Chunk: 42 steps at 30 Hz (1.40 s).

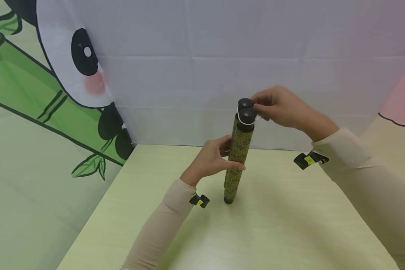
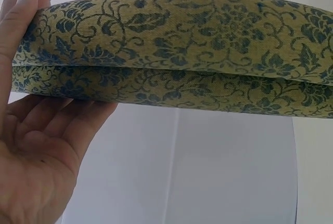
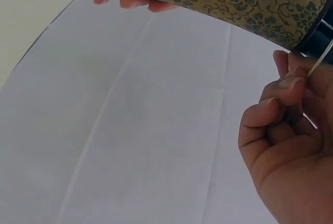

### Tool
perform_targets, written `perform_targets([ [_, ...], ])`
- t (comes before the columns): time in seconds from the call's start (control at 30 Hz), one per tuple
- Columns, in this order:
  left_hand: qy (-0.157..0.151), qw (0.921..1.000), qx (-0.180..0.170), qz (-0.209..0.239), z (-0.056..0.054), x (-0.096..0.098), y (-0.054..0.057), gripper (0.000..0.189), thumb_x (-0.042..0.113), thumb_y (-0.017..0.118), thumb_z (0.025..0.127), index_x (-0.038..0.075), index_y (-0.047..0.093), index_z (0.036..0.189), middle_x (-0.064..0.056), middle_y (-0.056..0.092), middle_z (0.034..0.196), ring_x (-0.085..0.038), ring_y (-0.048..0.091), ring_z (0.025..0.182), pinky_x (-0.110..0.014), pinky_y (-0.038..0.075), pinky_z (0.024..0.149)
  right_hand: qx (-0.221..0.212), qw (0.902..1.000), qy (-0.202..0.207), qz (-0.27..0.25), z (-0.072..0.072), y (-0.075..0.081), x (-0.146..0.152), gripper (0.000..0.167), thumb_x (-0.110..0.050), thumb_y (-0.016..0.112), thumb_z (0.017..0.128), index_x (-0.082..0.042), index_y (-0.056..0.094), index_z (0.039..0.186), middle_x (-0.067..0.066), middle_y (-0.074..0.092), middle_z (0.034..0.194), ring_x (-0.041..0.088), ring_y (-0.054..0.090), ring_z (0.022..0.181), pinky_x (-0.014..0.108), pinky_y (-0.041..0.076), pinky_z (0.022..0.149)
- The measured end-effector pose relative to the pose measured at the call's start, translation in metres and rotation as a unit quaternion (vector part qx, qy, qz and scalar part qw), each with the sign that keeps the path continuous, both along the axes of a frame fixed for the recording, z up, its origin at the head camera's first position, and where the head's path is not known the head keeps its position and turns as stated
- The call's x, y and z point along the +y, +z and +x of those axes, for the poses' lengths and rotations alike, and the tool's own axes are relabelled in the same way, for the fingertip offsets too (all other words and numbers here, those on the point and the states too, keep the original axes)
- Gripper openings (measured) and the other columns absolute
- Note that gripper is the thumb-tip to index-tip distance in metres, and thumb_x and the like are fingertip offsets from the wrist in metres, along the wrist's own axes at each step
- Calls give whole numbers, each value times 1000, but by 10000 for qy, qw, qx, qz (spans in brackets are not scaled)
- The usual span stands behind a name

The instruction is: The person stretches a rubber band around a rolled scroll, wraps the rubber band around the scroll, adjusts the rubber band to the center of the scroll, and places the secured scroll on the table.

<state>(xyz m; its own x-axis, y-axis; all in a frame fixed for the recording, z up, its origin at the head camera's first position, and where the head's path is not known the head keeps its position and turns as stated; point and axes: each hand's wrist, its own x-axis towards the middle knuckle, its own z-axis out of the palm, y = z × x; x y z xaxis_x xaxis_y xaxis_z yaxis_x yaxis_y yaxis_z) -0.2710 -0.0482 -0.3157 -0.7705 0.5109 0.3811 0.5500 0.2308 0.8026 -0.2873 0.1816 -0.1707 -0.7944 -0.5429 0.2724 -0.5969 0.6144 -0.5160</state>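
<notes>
A rolled scroll with olive, dark-flowered brocade is held nearly upright, tilted slightly right at the top. Its two rolls lie side by side, as the left wrist view shows, with black knobs at the upper end. Around the knobs runs a thin white cord. My left hand grips the scroll near mid-length, thumb across the near side and fingers behind. Up at the knobs, my right hand pinches the cord, its fingers curled in the right wrist view. Whether the scroll's lower end touches the table cannot be made out.
Beneath the hands is a pale yellow-green table. Close behind its far edge hangs a whitish cloth backdrop, with a cartoon panda and green bamboo at the left. A small black device sits on each wrist.
</notes>
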Motion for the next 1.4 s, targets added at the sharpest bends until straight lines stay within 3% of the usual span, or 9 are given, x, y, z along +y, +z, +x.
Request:
perform_targets([
  [0.2, 218, 9995, 57, 213, 5, 0, -2, 82, 26, 93, 75, 13, 54, 145, -1, 69, 123, -13, 69, 108, -29, 57, 90, -173, 9998, -8, 66, 15, 1, 2, 19, -15, 53, 107, -8, 71, 110, 8, 61, 77, 25, 55, 69, 32, 46, 62],
  [0.37, 494, 9980, 197, 329, 9, 2, -5, 78, 28, 93, 75, 12, 56, 142, -1, 71, 118, -14, 71, 105, -29, 58, 87, -944, 9947, -80, -399, 21, -2, 3, 24, -13, 54, 106, -8, 65, 127, 9, 63, 82, 26, 57, 79, 34, 46, 70],
  [0.57, 881, 9943, 285, 522, 16, 0, -9, 73, 28, 93, 75, 11, 60, 138, -2, 70, 118, -14, 71, 105, -29, 59, 84, -2229, 9569, 173, -1855, 29, -13, 0, 16, -4, 46, 106, 0, 51, 120, 10, 51, 87, 22, 47, 76, 33, 45, 71],
  [0.87, 1322, 9858, 788, 675, 28, 1, -13, 69, 29, 96, 70, 10, 65, 128, -2, 74, 111, -8, 70, 99, -27, 59, 81, -2860, 8986, 554, -3281, 43, -23, -8, 20, 3, 41, 99, 3, 61, 98, 5, 46, 87, 17, 37, 67, 29, 39, 65],
  [0.93, 1428, 9840, 877, 612, 29, 0, -14, 70, 29, 96, 70, 9, 65, 128, -1, 74, 110, -7, 70, 98, -27, 58, 80, -2583, 9137, 263, -3127, 48, -23, -9, 22, 2, 42, 99, 2, 64, 97, 5, 46, 85, 17, 38, 68, 30, 40, 66],
  [1.0, 1509, 9827, 909, 564, 30, -1, -13, 71, 30, 97, 69, 9, 64, 129, -1, 74, 110, -7, 70, 98, -26, 58, 80, -1961, 9467, -97, -2553, 53, -22, -9, 24, -2, 44, 99, 0, 69, 97, 5, 47, 79, 17, 39, 67, 30, 39, 65],
  [1.07, 1537, 9824, 912, 543, 32, -2, -13, 72, 31, 96, 69, 9, 64, 130, -2, 74, 111, -7, 70, 98, -27, 58, 80, -1070, 9789, -333, -1711, 59, -21, -10, 26, -6, 46, 99, -5, 72, 95, 4, 53, 75, 17, 41, 63, 31, 38, 60],
  [1.13, 1548, 9823, 887, 567, 33, -3, -13, 72, 31, 96, 69, 9, 64, 131, -2, 74, 110, -7, 70, 98, -27, 59, 79, -164, 9945, -379, -965, 64, -21, -12, 30, -7, 46, 99, -10, 74, 91, 2, 60, 75, 17, 40, 58, 31, 36, 56],
  [1.4, 1881, 9756, 998, 542, 37, -6, -14, 72, 37, 95, 70, 11, 64, 130, 0, 75, 103, -7, 70, 88, -29, 57, 72, 1505, 9871, 175, -511, 76, -38, -18, 15, -6, 55, 99, -13, 65, 89, -5, 57, 70, 10, 51, 63, 27, 42, 58],
])
